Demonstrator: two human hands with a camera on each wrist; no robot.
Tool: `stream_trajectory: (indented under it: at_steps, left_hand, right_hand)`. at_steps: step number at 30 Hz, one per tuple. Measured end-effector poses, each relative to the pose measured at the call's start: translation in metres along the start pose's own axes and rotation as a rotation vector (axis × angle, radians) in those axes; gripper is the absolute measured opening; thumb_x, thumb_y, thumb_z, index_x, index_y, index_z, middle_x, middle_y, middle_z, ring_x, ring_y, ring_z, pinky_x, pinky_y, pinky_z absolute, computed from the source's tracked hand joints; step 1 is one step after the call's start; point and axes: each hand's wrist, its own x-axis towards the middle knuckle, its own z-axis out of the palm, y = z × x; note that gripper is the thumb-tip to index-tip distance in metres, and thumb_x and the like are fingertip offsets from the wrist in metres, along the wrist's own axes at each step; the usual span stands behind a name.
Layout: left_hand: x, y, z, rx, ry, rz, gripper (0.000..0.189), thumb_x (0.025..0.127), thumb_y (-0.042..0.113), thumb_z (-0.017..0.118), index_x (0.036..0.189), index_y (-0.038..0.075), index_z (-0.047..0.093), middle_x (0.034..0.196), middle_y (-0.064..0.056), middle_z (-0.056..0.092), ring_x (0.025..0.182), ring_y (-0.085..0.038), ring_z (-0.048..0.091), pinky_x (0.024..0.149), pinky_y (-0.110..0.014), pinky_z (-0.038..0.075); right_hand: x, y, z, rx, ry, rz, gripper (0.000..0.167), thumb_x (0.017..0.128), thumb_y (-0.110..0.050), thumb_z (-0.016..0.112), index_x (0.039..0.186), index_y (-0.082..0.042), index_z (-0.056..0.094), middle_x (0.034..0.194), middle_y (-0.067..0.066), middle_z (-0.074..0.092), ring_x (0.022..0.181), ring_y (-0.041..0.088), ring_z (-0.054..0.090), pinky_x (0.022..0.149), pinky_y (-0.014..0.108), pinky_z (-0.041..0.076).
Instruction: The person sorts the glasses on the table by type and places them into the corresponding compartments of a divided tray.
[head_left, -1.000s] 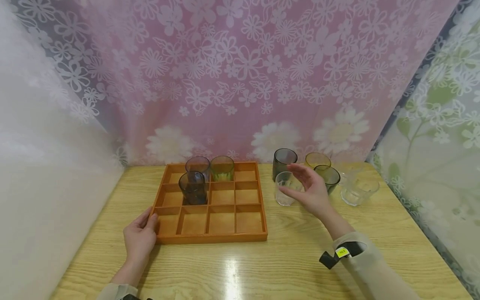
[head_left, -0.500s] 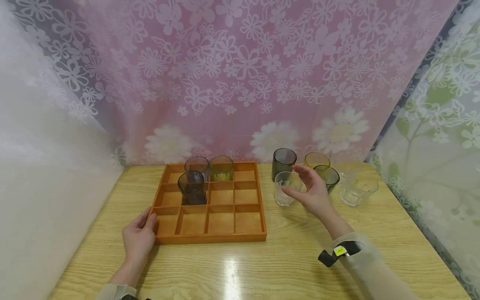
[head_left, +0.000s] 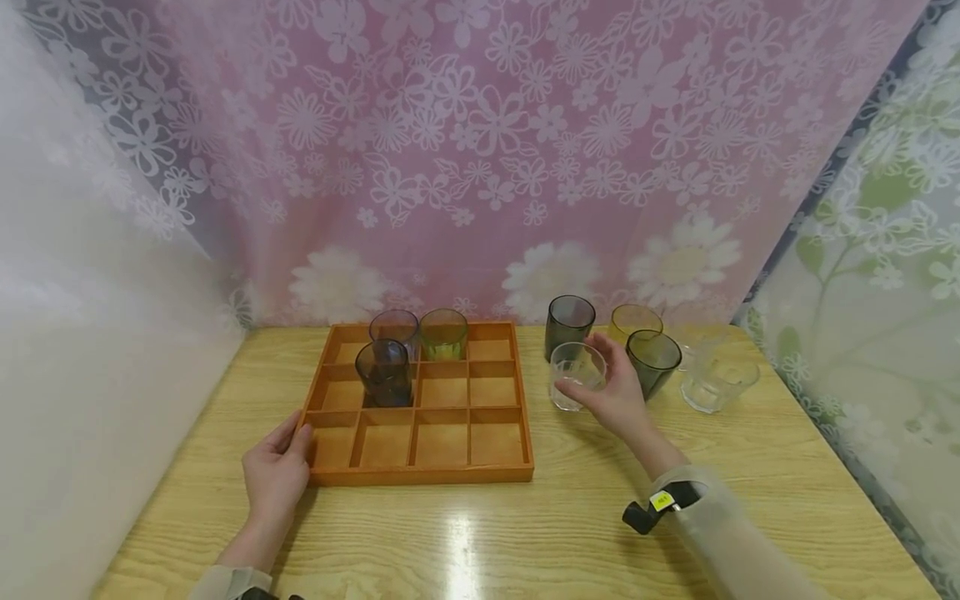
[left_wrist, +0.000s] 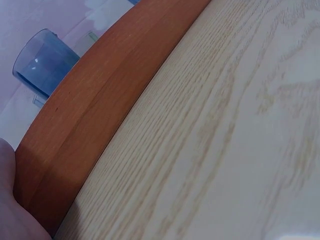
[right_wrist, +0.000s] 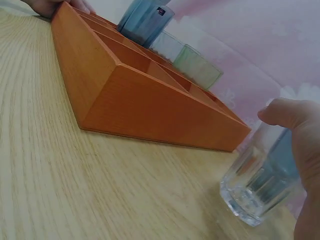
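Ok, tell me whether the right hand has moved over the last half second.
Yes, slightly left: the right hand now covers less of the standing olive glass.

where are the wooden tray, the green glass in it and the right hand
wooden tray (head_left: 420,476), head view: on its front wall
green glass (head_left: 444,337), head view: on its side
right hand (head_left: 618,396), head view: middle of the hand

3 views. Head cam: high, facing forward and down, farthest out; frames the whole tray (head_left: 420,477), left hand (head_left: 276,473) and right hand (head_left: 617,398). Left wrist cam: rolled, very close to the tray's outer wall. Right wrist cam: low, rolled, facing left-forward past the near clear glass (right_wrist: 245,196) at 1 tray corner. All 3 share the tray.
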Motion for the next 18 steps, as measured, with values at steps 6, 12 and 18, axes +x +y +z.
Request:
stream_trajectory:
  at_steps: [6, 12, 18]
  left_hand:
    - [0.000, 0.000, 0.001, 0.007, -0.001, 0.002, 0.042, 0.107, 0.017, 0.065, 0.147, 0.002, 0.062, 0.141, -0.018, 0.063, 0.130, -0.027, 0.059, 0.085, -0.006, 0.048]
    - [-0.001, -0.003, -0.001, 0.038, 0.016, 0.003, 0.041, 0.107, 0.017, 0.066, 0.146, 0.004, 0.064, 0.139, -0.016, 0.065, 0.125, -0.017, 0.061, 0.085, -0.006, 0.047]
    - [0.000, -0.002, 0.000, 0.039, 0.017, 0.024, 0.041, 0.107, 0.017, 0.066, 0.145, 0.003, 0.064, 0.138, -0.017, 0.066, 0.125, -0.017, 0.062, 0.085, -0.006, 0.047]
  right_hand:
    - [0.000, 0.007, 0.006, 0.019, 0.051, 0.046, 0.097, 0.081, -0.003, 0.093, 0.156, 0.003, 0.032, 0.155, 0.018, 0.042, 0.148, 0.036, 0.040, 0.121, 0.055, 0.033]
    - [-0.002, 0.014, 0.012, -0.001, 0.078, 0.100, 0.098, 0.079, -0.014, 0.097, 0.155, 0.001, 0.037, 0.149, 0.017, 0.050, 0.141, 0.033, 0.047, 0.118, 0.053, 0.038]
    - [-0.001, 0.018, 0.015, 0.014, 0.072, 0.103, 0.091, 0.078, -0.014, 0.097, 0.150, 0.002, 0.043, 0.141, 0.019, 0.057, 0.135, 0.033, 0.052, 0.116, 0.052, 0.041]
